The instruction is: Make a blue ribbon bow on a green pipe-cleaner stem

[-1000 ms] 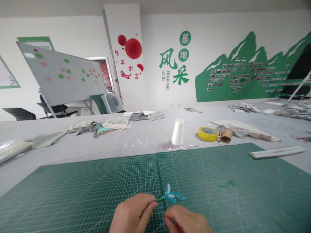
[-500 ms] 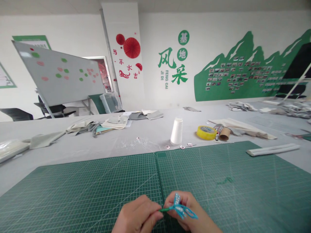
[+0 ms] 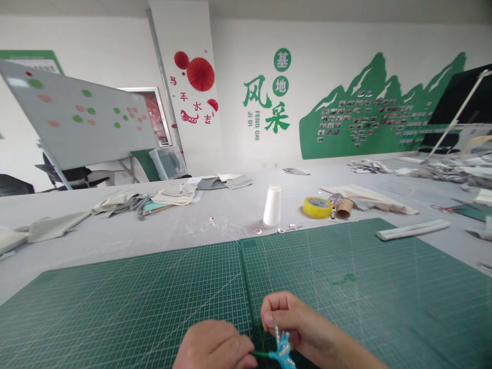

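Near the bottom of the view, my left hand (image 3: 216,346) is closed on the green stem (image 3: 261,353) of a small blue flower-like piece (image 3: 283,352) with white bead-like dots. The blue loops point right and down, partly cut by the frame's lower edge. My right hand (image 3: 288,320) is just above it, thumb and forefinger pinched at the tip of a thin whitish strand that rises from the blue piece. Both hands are over the green cutting mats (image 3: 172,292), close to the seam between them.
A white thread cone (image 3: 272,206), yellow tape roll (image 3: 318,207) and brown cardboard tube (image 3: 344,208) stand behind the mats. A green scrap (image 3: 345,279) lies on the right mat, a folded fabric strip (image 3: 413,230) at its edge. Fabric pieces (image 3: 177,193) lie further back.
My right hand has moved off the stem and up to the strand. The blue piece has turned and sits lower. My left hand has dropped slightly, and the view has shifted right.
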A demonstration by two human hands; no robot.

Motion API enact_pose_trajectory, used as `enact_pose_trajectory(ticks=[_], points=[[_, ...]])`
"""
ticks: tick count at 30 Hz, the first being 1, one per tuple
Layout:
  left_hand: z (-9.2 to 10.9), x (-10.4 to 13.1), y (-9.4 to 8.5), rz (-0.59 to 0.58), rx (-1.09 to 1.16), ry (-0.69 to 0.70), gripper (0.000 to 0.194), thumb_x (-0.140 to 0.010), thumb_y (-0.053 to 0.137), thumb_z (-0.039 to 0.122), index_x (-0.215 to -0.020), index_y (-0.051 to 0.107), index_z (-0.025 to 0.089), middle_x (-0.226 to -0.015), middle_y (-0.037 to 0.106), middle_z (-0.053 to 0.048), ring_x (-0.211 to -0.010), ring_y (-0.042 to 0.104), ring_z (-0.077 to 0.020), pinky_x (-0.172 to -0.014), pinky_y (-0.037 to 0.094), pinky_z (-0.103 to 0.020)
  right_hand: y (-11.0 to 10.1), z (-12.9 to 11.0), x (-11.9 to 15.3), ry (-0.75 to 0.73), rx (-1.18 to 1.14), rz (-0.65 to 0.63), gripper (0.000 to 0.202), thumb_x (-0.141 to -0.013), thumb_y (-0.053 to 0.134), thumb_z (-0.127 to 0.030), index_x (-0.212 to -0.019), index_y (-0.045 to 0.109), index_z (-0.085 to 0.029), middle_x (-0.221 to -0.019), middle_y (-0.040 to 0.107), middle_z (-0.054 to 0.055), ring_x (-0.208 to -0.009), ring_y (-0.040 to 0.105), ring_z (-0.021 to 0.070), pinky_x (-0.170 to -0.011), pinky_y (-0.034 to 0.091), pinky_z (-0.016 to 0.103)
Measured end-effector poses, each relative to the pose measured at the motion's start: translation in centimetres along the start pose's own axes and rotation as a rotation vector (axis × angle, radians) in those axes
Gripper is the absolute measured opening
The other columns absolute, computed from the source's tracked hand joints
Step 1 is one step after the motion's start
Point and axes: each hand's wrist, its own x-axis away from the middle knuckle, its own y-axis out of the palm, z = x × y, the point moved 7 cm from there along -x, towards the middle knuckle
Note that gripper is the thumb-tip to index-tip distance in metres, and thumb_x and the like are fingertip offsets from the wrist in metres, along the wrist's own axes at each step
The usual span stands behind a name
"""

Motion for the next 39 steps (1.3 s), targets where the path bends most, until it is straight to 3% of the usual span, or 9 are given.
enact_pose_trajectory(ticks=[6,11,17,20,24,27,32,39], points=[[-0.1,0.2,0.1,0.023,-0.074,0.016,0.037,-0.103,0.039,0.033,-0.078,0.064,0.02,-0.052,0.059,0.003,-0.038,0.052,-0.0131,-0.04,0.034,-0.027,-0.3,0.2,-0.4,0.004,-0.001,-0.019,0.02,-0.065,0.075,-0.026,-0.063,0.058,-0.017,-0.052,0.044,-0.008,-0.043,0.023,0.0061,-0.041,0.013,0.023],[-0.2,0.4,0.5,-0.036,-0.073,0.02,0.035,-0.103,0.038,0.03,-0.082,0.065,0.019,-0.052,0.057,0.003,-0.039,0.05,-0.0134,-0.04,0.031,-0.027,-0.5,-0.7,-0.2,-0.032,0.085,0.029,0.015,-0.067,0.069,-0.026,-0.063,0.057,-0.019,-0.049,0.037,-0.01,-0.043,0.017,0.0076,-0.041,0.011,0.025],[-0.3,1.0,1.4,-0.034,-0.057,0.012,0.039,-0.103,0.036,0.031,-0.081,0.066,0.02,-0.051,0.054,0.003,-0.038,0.047,-0.0135,-0.039,0.026,-0.028,-0.1,-2.8,0.4,-0.144,0.367,0.106,0.015,-0.067,0.067,-0.029,-0.061,0.058,-0.018,-0.05,0.038,-0.009,-0.047,0.024,0.0087,-0.044,0.014,0.026],[-0.4,1.2,1.7,0.007,-0.083,0.002,0.033,-0.099,0.037,0.022,-0.083,0.066,0.019,-0.051,0.055,0.003,-0.038,0.046,-0.013,-0.039,0.025,-0.026,0.2,-3.6,0.6,-0.217,0.515,0.147,0.016,-0.069,0.064,-0.029,-0.06,0.056,-0.019,-0.051,0.035,-0.009,-0.05,0.025,0.0098,-0.046,0.017,0.027],[-0.4,1.1,1.4,0.068,-0.135,0.003,0.029,-0.094,0.039,0.013,-0.087,0.067,0.019,-0.052,0.058,0.003,-0.038,0.048,-0.0122,-0.04,0.028,-0.024,0.6,-4.4,1.2,-0.28,0.677,0.214,0.016,-0.075,0.059,-0.029,-0.062,0.055,-0.02,-0.051,0.033,-0.008,-0.048,0.026,0.0105,-0.045,0.019,0.027],[-0.2,0.6,1.2,0.024,-0.165,0.009,0.029,-0.094,0.039,0.011,-0.089,0.067,0.019,-0.055,0.061,0.003,-0.039,0.053,-0.0129,-0.04,0.033,-0.024,1.0,-5.1,2.0,-0.324,0.796,0.293,0.016,-0.077,0.059,-0.024,-0.062,0.058,-0.02,-0.052,0.037,-0.007,-0.05,0.032,0.0117,-0.047,0.023,0.027],[-0.4,0.3,0.6,-0.049,-0.163,-0.046,0.029,-0.094,0.039,0.01,-0.096,0.067,0.016,-0.061,0.066,0.0,-0.046,0.062,-0.0153,-0.042,0.043,-0.024,3.0,-6.1,3.7,-0.545,1.173,0.314,0.015,-0.083,0.058,-0.018,-0.068,0.062,-0.02,-0.061,0.057,-0.001,-0.055,0.05,0.0131,-0.051,0.034,0.025],[-1.8,1.3,0.3,-0.009,-0.068,-0.176,0.026,-0.092,0.044,0.008,-0.106,0.066,0.012,-0.07,0.068,-0.006,-0.056,0.066,-0.0174,-0.051,0.055,-0.026,5.7,-5.5,5.2,-0.892,1.643,0.335,0.023,-0.085,0.052,-0.013,-0.068,0.066,-0.017,-0.054,0.062,0.002,-0.043,0.059,0.0133,-0.04,0.038,0.025]])
